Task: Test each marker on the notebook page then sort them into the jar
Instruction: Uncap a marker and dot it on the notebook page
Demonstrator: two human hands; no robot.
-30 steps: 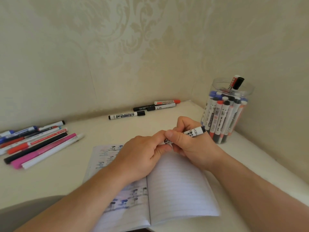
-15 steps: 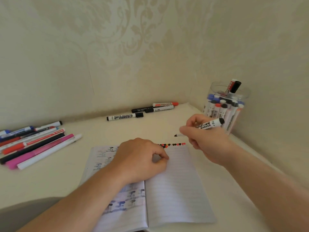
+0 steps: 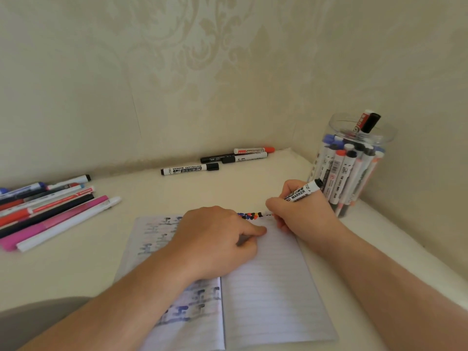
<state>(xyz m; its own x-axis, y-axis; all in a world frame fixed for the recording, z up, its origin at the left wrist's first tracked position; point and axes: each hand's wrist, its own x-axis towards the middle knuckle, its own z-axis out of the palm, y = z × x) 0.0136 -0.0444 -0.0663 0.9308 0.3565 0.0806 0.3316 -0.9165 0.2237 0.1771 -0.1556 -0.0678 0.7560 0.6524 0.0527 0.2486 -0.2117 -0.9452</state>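
Note:
An open lined notebook lies on the table in front of me. My left hand rests on its middle with the fingers curled and the thumb against the forefinger; a dark bit between them looks like the marker cap. My right hand grips a white whiteboard marker with a black end, tip down at the top edge of the right page. A row of black, red and blue test dots runs there. A clear jar holding several markers stands to the right, just behind my right hand.
Several pens and markers lie in a bunch at the table's left. Several more markers lie along the back wall. Walls close off the corner behind and to the right of the jar. Ink stains cover the left page.
My hands parted after pulling at the marker together. The left hand dropped onto the notebook, curled. The right hand swung the marker out, then lowered its tip to the page's top edge.

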